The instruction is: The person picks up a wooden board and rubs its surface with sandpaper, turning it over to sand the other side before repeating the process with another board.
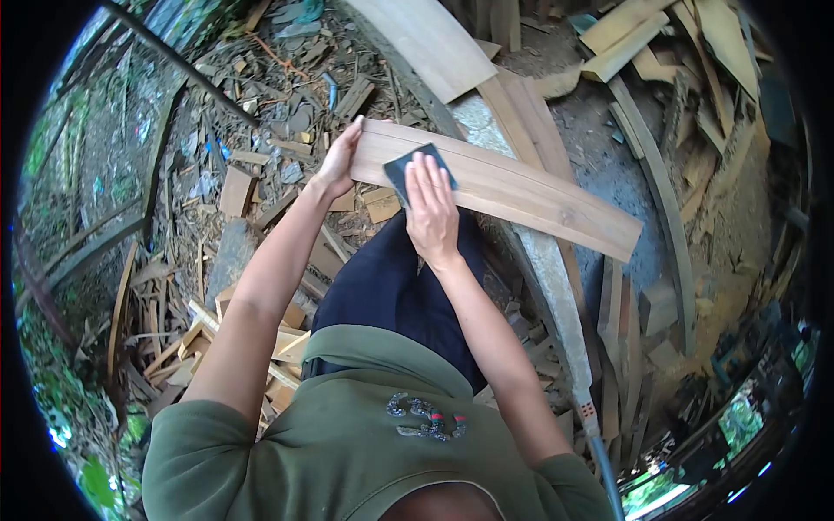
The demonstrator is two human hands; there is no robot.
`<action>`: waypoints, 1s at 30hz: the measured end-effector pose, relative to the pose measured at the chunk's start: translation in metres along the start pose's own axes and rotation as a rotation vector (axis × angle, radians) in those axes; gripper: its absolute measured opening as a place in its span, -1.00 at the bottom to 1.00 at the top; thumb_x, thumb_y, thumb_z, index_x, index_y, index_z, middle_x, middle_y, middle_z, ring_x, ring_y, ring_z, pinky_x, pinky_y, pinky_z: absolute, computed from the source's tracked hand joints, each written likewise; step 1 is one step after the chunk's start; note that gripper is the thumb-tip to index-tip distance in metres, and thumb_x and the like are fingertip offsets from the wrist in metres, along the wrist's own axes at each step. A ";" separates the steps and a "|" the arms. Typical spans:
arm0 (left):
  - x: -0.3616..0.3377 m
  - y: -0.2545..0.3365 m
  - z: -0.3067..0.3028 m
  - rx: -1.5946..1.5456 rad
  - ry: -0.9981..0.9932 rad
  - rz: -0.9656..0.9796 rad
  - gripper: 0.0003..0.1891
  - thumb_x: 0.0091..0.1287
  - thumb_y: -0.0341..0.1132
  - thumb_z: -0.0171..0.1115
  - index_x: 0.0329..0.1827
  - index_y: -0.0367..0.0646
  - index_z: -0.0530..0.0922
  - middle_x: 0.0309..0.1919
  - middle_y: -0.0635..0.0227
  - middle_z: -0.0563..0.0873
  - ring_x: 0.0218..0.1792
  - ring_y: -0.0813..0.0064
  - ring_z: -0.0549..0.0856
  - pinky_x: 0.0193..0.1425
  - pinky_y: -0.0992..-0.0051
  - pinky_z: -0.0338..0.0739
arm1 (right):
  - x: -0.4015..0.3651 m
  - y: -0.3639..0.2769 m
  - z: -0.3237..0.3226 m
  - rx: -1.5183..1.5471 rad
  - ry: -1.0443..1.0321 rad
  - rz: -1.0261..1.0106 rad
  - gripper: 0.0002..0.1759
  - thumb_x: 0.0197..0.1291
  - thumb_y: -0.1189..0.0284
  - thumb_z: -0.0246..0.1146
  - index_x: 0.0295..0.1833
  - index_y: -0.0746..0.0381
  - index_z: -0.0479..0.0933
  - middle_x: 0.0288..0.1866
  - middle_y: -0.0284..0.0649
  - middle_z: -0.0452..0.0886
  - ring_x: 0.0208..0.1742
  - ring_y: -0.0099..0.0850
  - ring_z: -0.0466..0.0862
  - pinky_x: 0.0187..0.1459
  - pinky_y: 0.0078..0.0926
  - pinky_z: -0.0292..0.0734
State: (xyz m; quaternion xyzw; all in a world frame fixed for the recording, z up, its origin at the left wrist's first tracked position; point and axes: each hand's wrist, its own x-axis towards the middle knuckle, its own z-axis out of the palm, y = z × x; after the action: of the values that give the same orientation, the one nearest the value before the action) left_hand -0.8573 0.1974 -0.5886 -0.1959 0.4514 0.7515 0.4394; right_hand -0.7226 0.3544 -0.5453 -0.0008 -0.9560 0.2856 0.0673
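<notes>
A long pale wooden board [539, 196] runs across in front of me, tilted down to the right. My left hand [337, 163] grips its left end, thumb on the upper edge and the other fingers mostly hidden. On the board's face, towards that end, lies a dark sheet of sandpaper [397, 173]. My right hand [429, 213] holds the sheet against the wood, its fingers straight and close together on top. The right thumb is hard to make out.
A narrow concrete ledge [549, 276] passes under the board. Another wide plank [426, 43] rests at the top, beyond the board. Wood offcuts [239, 191] litter the ground on the left, and more scraps [625, 43] are heaped at the upper right. A metal bar [178, 61] crosses the upper left.
</notes>
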 end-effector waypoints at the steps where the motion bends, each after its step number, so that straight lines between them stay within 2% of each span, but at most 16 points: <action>1: -0.002 0.000 0.002 -0.009 -0.014 0.002 -0.39 0.52 0.10 -0.18 0.32 -0.26 0.43 0.20 0.20 0.59 0.19 0.38 0.59 0.36 0.36 0.41 | 0.003 0.003 0.001 0.005 -0.044 -0.060 -0.48 0.18 0.60 0.07 0.30 0.37 0.41 0.38 -0.05 0.43 0.45 -0.19 0.36 0.46 -0.19 0.18; 4: -0.005 0.000 0.005 -0.018 -0.028 0.028 -0.44 0.53 0.05 -0.18 0.32 -0.24 0.43 0.21 0.21 0.58 0.20 0.39 0.59 0.35 0.39 0.41 | -0.010 0.035 -0.028 0.029 -0.147 -0.187 -0.42 0.11 0.65 0.08 0.32 0.33 0.41 0.40 -0.08 0.41 0.45 -0.21 0.37 0.45 -0.19 0.20; 6: -0.009 0.002 0.011 -0.058 0.043 -0.017 -0.47 0.53 0.04 -0.16 0.28 -0.17 0.48 0.18 0.22 0.60 0.17 0.41 0.60 0.32 0.40 0.43 | -0.046 0.071 -0.061 -0.130 -0.179 -0.173 -0.47 0.15 0.67 0.03 0.29 0.34 0.44 0.34 -0.09 0.48 0.42 -0.22 0.41 0.44 -0.19 0.24; 8: -0.006 -0.001 0.005 -0.084 0.033 0.003 -0.48 0.53 0.03 -0.16 0.28 -0.16 0.49 0.20 0.22 0.59 0.18 0.40 0.60 0.31 0.38 0.44 | -0.076 0.103 -0.092 -0.214 -0.209 -0.126 -0.43 0.09 0.73 0.01 0.29 0.35 0.44 0.35 -0.03 0.46 0.44 -0.18 0.38 0.45 -0.15 0.22; 10: -0.009 0.001 0.006 -0.102 -0.057 -0.014 -0.45 0.54 0.02 -0.18 0.34 -0.21 0.42 0.24 0.20 0.56 0.22 0.39 0.57 0.37 0.40 0.39 | -0.073 0.102 -0.102 -0.203 -0.227 -0.133 -0.42 0.08 0.72 0.01 0.30 0.36 0.43 0.36 -0.01 0.44 0.45 -0.16 0.37 0.44 -0.16 0.22; 14: -0.005 0.000 -0.004 -0.174 -0.135 -0.018 -0.35 0.51 0.15 -0.21 0.39 -0.22 0.36 0.29 0.16 0.51 0.29 0.35 0.51 0.41 0.36 0.34 | -0.022 0.060 -0.047 -0.101 -0.169 -0.245 -0.40 0.08 0.68 0.08 0.33 0.36 0.39 0.37 -0.01 0.44 0.43 -0.12 0.39 0.42 -0.16 0.24; 15: -0.010 0.004 0.001 -0.201 -0.142 -0.033 -0.25 0.47 0.25 -0.25 0.42 -0.22 0.32 0.31 0.15 0.48 0.32 0.33 0.47 0.44 0.33 0.30 | -0.003 0.044 -0.027 -0.040 -0.135 -0.299 -0.40 0.07 0.67 0.10 0.33 0.36 0.40 0.37 -0.04 0.44 0.43 -0.14 0.39 0.42 -0.17 0.25; 19: -0.017 0.007 0.004 -0.164 -0.159 -0.005 -0.19 0.43 0.35 -0.38 0.39 -0.16 0.36 0.32 0.19 0.48 0.33 0.34 0.47 0.44 0.28 0.30 | 0.046 0.001 0.009 0.048 -0.133 -0.350 -0.43 0.07 0.65 0.11 0.29 0.33 0.43 0.36 -0.05 0.44 0.42 -0.19 0.40 0.41 -0.19 0.26; 21: -0.016 0.006 0.006 -0.146 -0.144 -0.005 -0.28 0.45 0.27 -0.19 0.37 -0.17 0.37 0.28 0.19 0.51 0.28 0.36 0.51 0.40 0.35 0.35 | 0.042 0.014 -0.005 0.044 -0.134 -0.327 -0.45 0.09 0.65 0.10 0.27 0.34 0.44 0.35 -0.04 0.45 0.41 -0.19 0.41 0.41 -0.18 0.27; 22: -0.014 0.004 0.010 -0.087 -0.091 0.004 -0.32 0.44 0.23 -0.10 0.36 -0.17 0.38 0.26 0.20 0.53 0.26 0.37 0.53 0.39 0.37 0.37 | 0.028 0.031 -0.017 0.005 -0.094 -0.272 -0.47 0.11 0.65 0.08 0.26 0.34 0.45 0.33 -0.03 0.47 0.40 -0.19 0.42 0.41 -0.17 0.27; 23: -0.017 0.003 0.016 0.007 0.008 0.028 -0.40 0.41 0.12 0.09 0.30 -0.17 0.43 0.16 0.27 0.59 0.17 0.47 0.58 0.30 0.45 0.42 | 0.012 0.050 -0.031 -0.030 -0.054 -0.223 -0.50 0.14 0.64 0.07 0.25 0.34 0.46 0.31 -0.02 0.49 0.40 -0.18 0.43 0.41 -0.16 0.27; 24: -0.006 -0.008 0.006 0.142 0.098 0.091 -0.47 0.38 0.06 0.19 0.22 -0.16 0.49 0.02 0.37 0.63 0.03 0.58 0.60 0.17 0.50 0.47 | -0.007 0.073 -0.049 -0.185 -0.043 -0.108 -0.57 0.26 0.58 0.05 0.24 0.34 0.48 0.29 -0.05 0.52 0.37 -0.14 0.45 0.40 -0.16 0.27; 26: -0.002 -0.015 0.004 0.176 0.156 0.090 -0.53 0.35 0.00 0.26 0.14 -0.15 0.53 -0.08 0.44 0.64 -0.07 0.67 0.58 0.05 0.56 0.48 | -0.050 0.124 -0.082 -0.242 0.075 0.097 -0.57 0.34 0.53 0.04 0.30 0.34 0.44 0.34 -0.03 0.47 0.42 -0.10 0.39 0.44 -0.15 0.19; 27: -0.001 -0.015 0.001 0.166 0.154 0.087 -0.55 0.35 0.00 0.27 0.11 -0.15 0.54 -0.11 0.45 0.64 -0.10 0.69 0.58 0.03 0.57 0.48 | -0.062 0.136 -0.087 -0.254 0.075 0.098 -0.57 0.34 0.53 0.04 0.30 0.34 0.44 0.34 -0.03 0.47 0.42 -0.10 0.39 0.44 -0.15 0.19; 29: -0.008 -0.010 0.013 0.157 0.174 0.104 -0.61 0.36 -0.02 0.26 0.04 -0.14 0.57 -0.16 0.47 0.65 -0.17 0.70 0.58 -0.03 0.61 0.47 | -0.085 0.155 -0.099 -0.277 0.225 0.423 -0.56 0.38 0.49 0.02 0.34 0.34 0.40 0.39 0.02 0.39 0.47 -0.07 0.30 0.48 -0.13 0.11; 30: -0.006 -0.011 0.013 0.196 0.203 0.129 -0.63 0.38 -0.03 0.24 0.02 -0.14 0.57 -0.18 0.48 0.65 -0.19 0.71 0.58 -0.04 0.61 0.47 | -0.086 0.156 -0.087 -0.351 0.236 0.465 -0.55 0.40 0.47 0.02 0.36 0.34 0.36 0.44 0.05 0.31 0.50 -0.05 0.24 0.50 -0.13 0.04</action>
State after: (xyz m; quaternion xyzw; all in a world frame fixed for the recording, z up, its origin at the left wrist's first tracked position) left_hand -0.8433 0.2077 -0.5830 -0.1976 0.5766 0.7067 0.3592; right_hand -0.6319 0.5293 -0.5695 -0.2640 -0.9506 0.1217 0.1094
